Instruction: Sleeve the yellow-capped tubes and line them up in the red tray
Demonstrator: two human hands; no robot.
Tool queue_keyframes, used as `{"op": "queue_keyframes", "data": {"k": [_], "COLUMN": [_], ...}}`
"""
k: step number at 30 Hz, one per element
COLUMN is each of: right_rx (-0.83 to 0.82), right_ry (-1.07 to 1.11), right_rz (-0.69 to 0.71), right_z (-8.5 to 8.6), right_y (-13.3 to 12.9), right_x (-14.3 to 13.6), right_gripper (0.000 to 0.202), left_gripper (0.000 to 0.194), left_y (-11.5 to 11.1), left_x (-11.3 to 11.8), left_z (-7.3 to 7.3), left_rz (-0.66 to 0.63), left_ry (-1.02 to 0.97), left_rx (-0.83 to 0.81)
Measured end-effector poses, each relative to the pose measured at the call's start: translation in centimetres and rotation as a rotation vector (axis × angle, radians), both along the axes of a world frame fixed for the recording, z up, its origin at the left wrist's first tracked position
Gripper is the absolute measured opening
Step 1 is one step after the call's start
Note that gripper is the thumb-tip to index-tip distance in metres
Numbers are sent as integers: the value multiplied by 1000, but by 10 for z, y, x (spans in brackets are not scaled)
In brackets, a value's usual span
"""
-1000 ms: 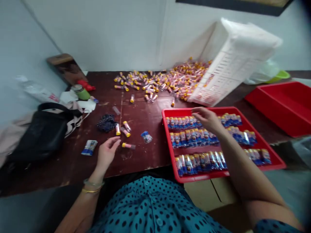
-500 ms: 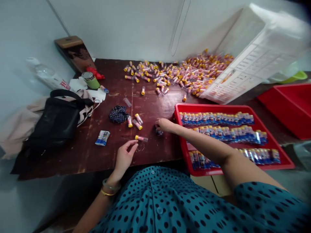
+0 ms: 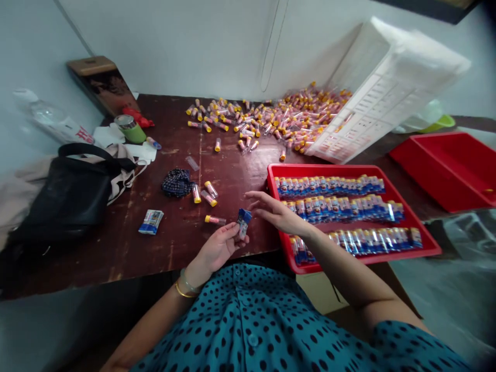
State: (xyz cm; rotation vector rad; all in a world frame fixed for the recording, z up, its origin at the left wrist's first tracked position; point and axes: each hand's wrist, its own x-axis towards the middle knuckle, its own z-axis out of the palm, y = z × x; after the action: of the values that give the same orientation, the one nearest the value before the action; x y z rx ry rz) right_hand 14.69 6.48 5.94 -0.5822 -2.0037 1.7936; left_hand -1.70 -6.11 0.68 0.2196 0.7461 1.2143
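Note:
My left hand [image 3: 221, 247] pinches a small blue packet [image 3: 243, 222] over the front of the dark red table [image 3: 127, 261]. Just right of the packet is my right hand [image 3: 273, 212], its fingers apart and holding nothing. A yellow-capped tube [image 3: 215, 220] lies behind my left hand, and several more [image 3: 209, 198] lie farther back beside a dark checked cloth [image 3: 176, 183]. To the left rests a stack of blue packets [image 3: 151, 222]. Under my right forearm, a red tray [image 3: 387, 255] holds rows of blue packets with yellow-capped tubes [image 3: 329, 206].
A large heap of yellow-capped tubes [image 3: 290, 116] lies by the wall, against a white plastic crate [image 3: 360, 113]. Farther right is a red bin [image 3: 445, 165]. A black bag [image 3: 73, 191], a bottle [image 3: 54, 121] and a green jar [image 3: 130, 129] stand at the left.
My left hand has moved right and now holds a blue packet. My right hand has lifted off the dark item on the table and opened. The view has shifted to the right.

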Motion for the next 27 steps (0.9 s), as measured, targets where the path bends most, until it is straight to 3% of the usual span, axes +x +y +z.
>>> {"op": "queue_keyframes", "data": {"k": [3,8,10,13,16,20,24,27], "right_rx": [29,170,299,466,613,743,743,682], "right_ry": [-23,-122,-127,-93,-168,-515,-735,-843], "right_rz": [112,88,116,198,93,-34,-65,-65], "right_z": [4,0,-2,-5,-11,-29,-48,-56], "right_y": [1,-3,-5,-3,15,45,62,74], "right_x": [7,-1,-7,-25,-58,-122,-171,-178], "right_gripper": [22,16,14,14,15,20,30,31], "left_gripper": [19,37,40,26,22,26,29,26], "left_y": [-4,3,4,0,-7,-14,-18,-23], "left_x": [8,-1,-11,-22,-25,-30,-41,-52], "left_z": [1,-3,-2,-2,-6,-10,-6,-4], "left_rz": [-178,-52,-156,-258,-143,63,199,249], "left_ry": [-42,114,130,166,220,313,290,262], "left_rx": [-5,48,81,87,42,-35,-48,-48]}}
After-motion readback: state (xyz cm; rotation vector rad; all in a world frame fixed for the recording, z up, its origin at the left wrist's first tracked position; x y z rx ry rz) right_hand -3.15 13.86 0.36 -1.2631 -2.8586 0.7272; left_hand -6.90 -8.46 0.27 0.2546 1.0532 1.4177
